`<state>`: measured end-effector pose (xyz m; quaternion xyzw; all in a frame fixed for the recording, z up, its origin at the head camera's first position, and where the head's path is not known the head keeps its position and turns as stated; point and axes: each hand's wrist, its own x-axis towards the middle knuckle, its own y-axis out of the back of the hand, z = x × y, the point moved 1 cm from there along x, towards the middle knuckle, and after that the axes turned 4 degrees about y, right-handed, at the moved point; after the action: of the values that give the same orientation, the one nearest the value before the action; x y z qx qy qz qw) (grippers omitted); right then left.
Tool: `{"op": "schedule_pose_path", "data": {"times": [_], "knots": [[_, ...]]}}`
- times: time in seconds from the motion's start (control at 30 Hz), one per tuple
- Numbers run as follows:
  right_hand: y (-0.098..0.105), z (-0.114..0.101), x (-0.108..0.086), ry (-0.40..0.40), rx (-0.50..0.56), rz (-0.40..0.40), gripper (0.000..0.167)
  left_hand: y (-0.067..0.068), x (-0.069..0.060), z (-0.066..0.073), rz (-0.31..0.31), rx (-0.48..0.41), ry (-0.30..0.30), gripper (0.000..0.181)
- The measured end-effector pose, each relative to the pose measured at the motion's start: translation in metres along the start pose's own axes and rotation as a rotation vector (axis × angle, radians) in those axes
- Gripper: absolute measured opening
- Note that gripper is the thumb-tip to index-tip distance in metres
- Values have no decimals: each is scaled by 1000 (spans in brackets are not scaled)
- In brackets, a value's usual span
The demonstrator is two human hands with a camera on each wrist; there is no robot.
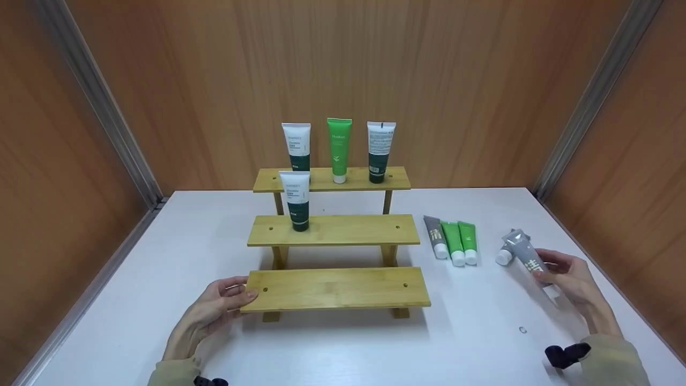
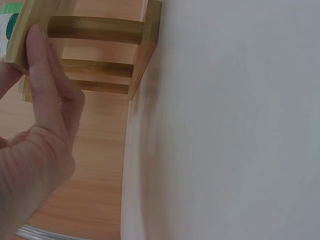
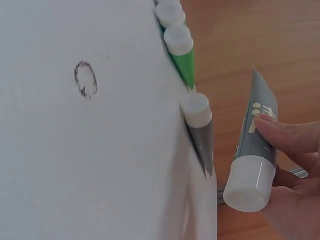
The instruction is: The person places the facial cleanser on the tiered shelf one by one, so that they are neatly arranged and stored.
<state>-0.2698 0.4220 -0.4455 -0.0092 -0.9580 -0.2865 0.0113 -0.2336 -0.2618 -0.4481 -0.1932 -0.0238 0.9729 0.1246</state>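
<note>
My left hand [image 1: 217,303] grips the left end of the lowest board of a three-step bamboo stand [image 1: 343,289], thumb on top and fingers underneath. In my right hand [image 1: 571,279] is a grey tube [image 3: 257,120] with a white cap, pinched between thumb and fingers above the table. Behind it a second grey tube [image 3: 202,140] lies on the table, partly hidden in the head view. The top step bears two white-and-dark-green tubes [image 1: 296,140] [image 1: 379,145] with a green tube [image 1: 338,147] between them. One more white-and-dark-green tube [image 1: 297,201] stands at the left of the middle step.
Right of the stand lie a grey tube [image 1: 435,236] and two green tubes [image 1: 453,244] [image 1: 468,242], side by side. A small dark ring mark [image 1: 522,330] shows on the white table [image 1: 471,354]. Wooden panels [image 1: 455,80] enclose the back and sides.
</note>
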Motion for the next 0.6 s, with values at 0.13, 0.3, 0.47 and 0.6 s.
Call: {"op": "schedule_pose_path", "data": {"times": [0.13,0.3,0.47,0.6], "knots": [[-5,-10,1,-16,74,1,70,0,0,0,3,1,3,76],[-13,-22,2,-34,157,6,74,0,0,-1,2,-1,-2,76],[-26,-34,3,-36,236,-4,81,0,0,-1,-13,-5,-12,75],[-34,-42,4,-12,324,1,79,0,0,-1,-19,2,-14,73]]}}
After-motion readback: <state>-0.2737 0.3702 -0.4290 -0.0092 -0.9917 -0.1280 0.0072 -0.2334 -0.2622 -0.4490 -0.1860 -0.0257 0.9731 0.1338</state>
